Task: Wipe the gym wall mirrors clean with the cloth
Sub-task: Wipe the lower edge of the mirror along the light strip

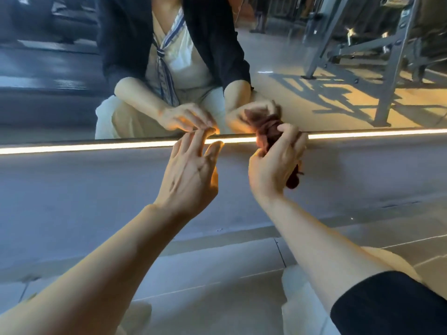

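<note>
The wall mirror [314, 97] fills the upper half of the head view, and its bottom edge runs just above a lit strip. My right hand [273, 165] grips a bunched dark red cloth [268, 136] pressed against the mirror's lower edge. A tail of the cloth hangs below the hand. My left hand [191, 170] reaches forward with fingers extended, fingertips touching the bottom edge of the mirror. Both hands and the cloth show reflected in the glass.
A glowing light strip [96, 146] runs along the mirror's base above a grey wall panel [72, 189]. Below lies a tiled floor [217, 274]. The mirror reflects a crouching person and a metal gym rack [391, 59] on the right.
</note>
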### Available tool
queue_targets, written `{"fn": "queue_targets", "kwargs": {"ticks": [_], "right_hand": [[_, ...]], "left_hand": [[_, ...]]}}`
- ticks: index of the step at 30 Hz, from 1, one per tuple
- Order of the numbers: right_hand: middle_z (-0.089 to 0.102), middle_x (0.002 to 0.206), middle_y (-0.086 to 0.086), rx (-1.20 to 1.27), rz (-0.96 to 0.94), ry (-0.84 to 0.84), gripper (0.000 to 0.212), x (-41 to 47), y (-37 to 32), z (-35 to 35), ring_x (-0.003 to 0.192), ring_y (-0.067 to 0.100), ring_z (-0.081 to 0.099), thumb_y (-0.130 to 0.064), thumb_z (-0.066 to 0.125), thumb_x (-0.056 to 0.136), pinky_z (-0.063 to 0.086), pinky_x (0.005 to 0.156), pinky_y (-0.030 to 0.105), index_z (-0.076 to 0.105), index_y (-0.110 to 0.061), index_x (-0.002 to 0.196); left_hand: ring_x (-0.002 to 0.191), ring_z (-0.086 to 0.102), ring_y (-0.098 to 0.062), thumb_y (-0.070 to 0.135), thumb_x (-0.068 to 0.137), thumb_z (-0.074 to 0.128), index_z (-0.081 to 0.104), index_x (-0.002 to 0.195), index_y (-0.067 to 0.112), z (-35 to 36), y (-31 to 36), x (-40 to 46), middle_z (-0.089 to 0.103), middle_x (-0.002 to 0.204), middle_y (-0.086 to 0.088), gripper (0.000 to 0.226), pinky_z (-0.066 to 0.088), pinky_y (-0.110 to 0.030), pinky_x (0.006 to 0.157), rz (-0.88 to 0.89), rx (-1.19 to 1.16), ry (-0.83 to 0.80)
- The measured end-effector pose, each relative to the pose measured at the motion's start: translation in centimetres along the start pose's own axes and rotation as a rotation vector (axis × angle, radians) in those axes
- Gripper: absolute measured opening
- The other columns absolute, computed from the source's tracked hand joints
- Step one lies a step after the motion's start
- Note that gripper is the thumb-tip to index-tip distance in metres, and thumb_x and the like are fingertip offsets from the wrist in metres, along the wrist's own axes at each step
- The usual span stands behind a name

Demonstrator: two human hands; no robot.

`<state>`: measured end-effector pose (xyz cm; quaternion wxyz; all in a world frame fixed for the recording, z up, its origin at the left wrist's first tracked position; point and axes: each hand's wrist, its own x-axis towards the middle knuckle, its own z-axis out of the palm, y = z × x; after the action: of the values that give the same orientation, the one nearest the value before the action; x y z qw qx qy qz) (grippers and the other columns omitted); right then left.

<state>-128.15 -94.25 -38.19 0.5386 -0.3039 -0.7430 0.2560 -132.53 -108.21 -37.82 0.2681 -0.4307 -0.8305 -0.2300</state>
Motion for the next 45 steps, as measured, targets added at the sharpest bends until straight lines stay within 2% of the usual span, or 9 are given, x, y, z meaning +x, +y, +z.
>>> {"fn": "queue_targets", "kwargs": {"ticks": [4, 12, 19, 22, 25, 29, 34, 38, 45], "right_hand": [[0.046, 0.105, 0.002, 0.136, -0.215, -0.315, 0.038, -2.4, -0.7, 0.5, 0.099, 0.037, 0.054, 0.006, 0.062, 0.064, 0.038, 0.082, 0.028, 0.061, -0.004, 0.101], [0.052, 0.116, 0.024, 0.108, 0.311, 0.317, 0.038, 2.4, -0.6, 0.5, 0.103, 0.043, 0.053, 0.014, 0.050, 0.073, 0.038, 0.091, 0.039, 0.058, 0.005, 0.108], [0.044, 0.103, 0.002, 0.191, 0.029, -0.203, 0.038, -4.4, -4.6, 1.9, 0.094, 0.027, 0.052, 0.020, 0.058, 0.070, 0.035, 0.075, 0.012, 0.063, -0.004, 0.099], [0.050, 0.109, 0.014, 0.178, 0.149, 0.125, 0.041, -1.9, -4.4, 0.8, 0.090, 0.014, 0.044, 0.022, 0.053, 0.071, 0.029, 0.079, -0.004, 0.061, 0.004, 0.107], [0.050, 0.124, 0.022, 0.148, 0.379, 0.295, 0.043, -0.1, -3.5, 0.5, 0.115, 0.025, 0.045, 0.015, 0.051, 0.081, 0.032, 0.089, 0.008, 0.055, 0.002, 0.122], [0.051, 0.114, 0.017, 0.066, 0.221, 0.090, 0.033, -4.6, -4.8, 2.9, 0.103, 0.038, 0.053, 0.008, 0.056, 0.077, 0.041, 0.094, 0.038, 0.065, -0.007, 0.104], [0.049, 0.100, 0.004, 0.172, -0.053, -0.034, 0.023, -7.9, -8.3, 3.6, 0.088, 0.009, 0.048, 0.008, 0.062, 0.070, 0.029, 0.087, -0.003, 0.072, -0.008, 0.082], [0.051, 0.105, 0.015, 0.083, 0.117, 0.204, 0.018, -5.3, -7.2, 2.9, 0.102, 0.018, 0.049, 0.004, 0.063, 0.078, 0.029, 0.091, 0.002, 0.071, -0.003, 0.092], [0.047, 0.097, -0.006, 0.048, -0.021, -0.201, 0.011, -11.2, -11.6, 5.2, 0.091, 0.000, 0.043, -0.003, 0.073, 0.082, 0.037, 0.089, 0.011, 0.071, -0.013, 0.077]], "left_hand": [[0.106, 0.048, -0.038, 0.009, 0.078, 0.050, 0.065, 0.113, -0.001, 0.1, -1.2, 0.4, 0.056, 0.121, -0.025, 0.039, 0.036, -0.041, 0.090, 0.079, 0.011, 0.012], [0.111, 0.055, -0.043, -0.006, 0.070, 0.070, 0.065, 0.119, -0.003, -1.1, -3.3, -0.4, 0.057, 0.125, -0.025, 0.049, 0.046, -0.048, 0.096, 0.134, 0.026, -0.065], [0.111, 0.054, -0.040, -0.003, 0.071, 0.073, 0.066, 0.120, 0.002, -2.1, -5.6, -1.5, 0.057, 0.125, -0.022, 0.049, 0.038, -0.042, 0.099, 0.174, 0.042, -0.096], [0.105, 0.054, -0.039, -0.003, 0.071, 0.075, 0.065, 0.121, 0.001, -2.8, -6.8, -2.0, 0.057, 0.120, -0.021, 0.051, 0.043, -0.045, 0.097, 0.182, 0.032, -0.103], [0.105, 0.053, -0.037, -0.004, 0.070, 0.073, 0.065, 0.120, 0.002, -3.5, -8.2, -2.5, 0.058, 0.120, -0.020, 0.050, 0.041, -0.042, 0.097, 0.200, 0.031, -0.097], [0.106, 0.056, -0.040, -0.002, 0.072, 0.069, 0.065, 0.119, 0.001, -4.1, -9.6, -3.0, 0.058, 0.121, -0.021, 0.047, 0.040, -0.042, 0.098, 0.232, 0.031, -0.094], [0.103, 0.056, -0.041, -0.002, 0.069, 0.072, 0.065, 0.119, 0.003, -5.1, -10.9, -3.3, 0.059, 0.116, -0.021, 0.051, 0.036, -0.040, 0.095, 0.261, -0.009, -0.111], [0.105, 0.057, -0.040, -0.002, 0.069, 0.073, 0.066, 0.118, 0.003, -6.1, -12.6, -4.0, 0.058, 0.119, -0.020, 0.050, 0.038, -0.039, 0.096, 0.265, -0.019, -0.116], [0.103, 0.049, -0.029, -0.004, 0.068, 0.074, 0.066, 0.112, 0.003, -7.9, -14.7, -4.7, 0.059, 0.115, -0.018, 0.044, 0.039, -0.034, 0.088, 0.273, -0.118, -0.103]]}}
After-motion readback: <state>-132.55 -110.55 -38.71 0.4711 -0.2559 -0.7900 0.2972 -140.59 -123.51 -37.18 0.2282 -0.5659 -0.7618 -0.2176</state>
